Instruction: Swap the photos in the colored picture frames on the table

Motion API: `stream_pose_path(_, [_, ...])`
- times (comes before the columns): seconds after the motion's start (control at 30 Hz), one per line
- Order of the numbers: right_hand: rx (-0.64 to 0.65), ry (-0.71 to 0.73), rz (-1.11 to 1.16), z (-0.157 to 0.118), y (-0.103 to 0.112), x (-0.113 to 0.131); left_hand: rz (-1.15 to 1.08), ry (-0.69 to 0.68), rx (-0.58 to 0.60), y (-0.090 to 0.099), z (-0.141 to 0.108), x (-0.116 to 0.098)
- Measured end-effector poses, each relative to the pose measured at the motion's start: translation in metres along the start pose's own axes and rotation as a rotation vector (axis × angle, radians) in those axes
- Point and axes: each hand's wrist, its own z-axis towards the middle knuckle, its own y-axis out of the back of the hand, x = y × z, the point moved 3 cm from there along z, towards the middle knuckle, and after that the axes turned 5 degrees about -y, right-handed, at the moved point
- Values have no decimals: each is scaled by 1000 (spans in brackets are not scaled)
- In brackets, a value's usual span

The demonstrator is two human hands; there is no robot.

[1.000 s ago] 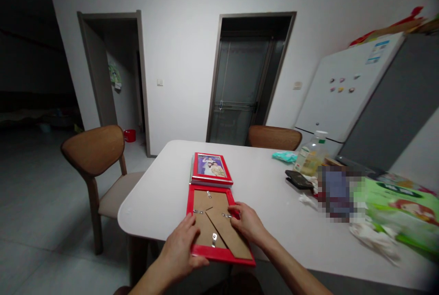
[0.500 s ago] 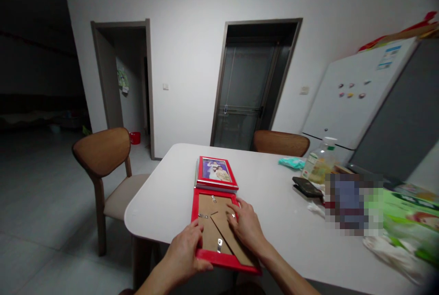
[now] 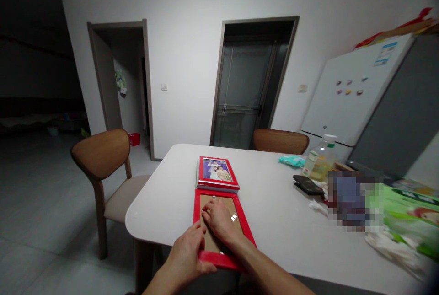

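Observation:
A red picture frame [image 3: 245, 226] lies face down at the table's near edge, its brown backing board [image 3: 211, 242] upward. My left hand [image 3: 188, 247] is closed on the frame's lower left corner, with the thumb along the bottom bar. My right hand [image 3: 219, 219] reaches across the backing, fingers bent together at the left side, over the spot of a small metal clip they mostly hide. A metal clip [image 3: 234, 217] shows on the right side. Just beyond lies a stack of picture frames [image 3: 217, 187], the top one red with a photo [image 3: 216, 170] facing up.
On the white table's [image 3: 274, 212] right side are a plastic bottle [image 3: 318, 160], a black wallet-like case [image 3: 308, 186], a teal packet [image 3: 292, 161], a blurred-out item and green packaging [image 3: 408, 212]. Wooden chairs stand at the left [image 3: 103, 153] and far side [image 3: 281, 141].
My right hand has moved left across the backing, from the frame's right side to its left clip, and uncovered the right clip. My left hand keeps its hold on the corner.

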Motion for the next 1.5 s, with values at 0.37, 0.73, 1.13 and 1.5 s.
stream_pose_path(0.37, [-31, -196, -98, 20, 4, -40, -14, 6, 11, 1, 1, -1])
stream_pose_path(0.73, [169, 41, 86, -22, 38, -31, -36, 34, 14, -1, 1, 2])
stream_pose_path(1.13, [243, 80, 246, -56, 39, -23, -68, 18, 6, 2, 0, -2])
stream_pose_path(1.5, [90, -111, 136, -36, 36, -30, -88, 33, -26, -8, -2, 6])
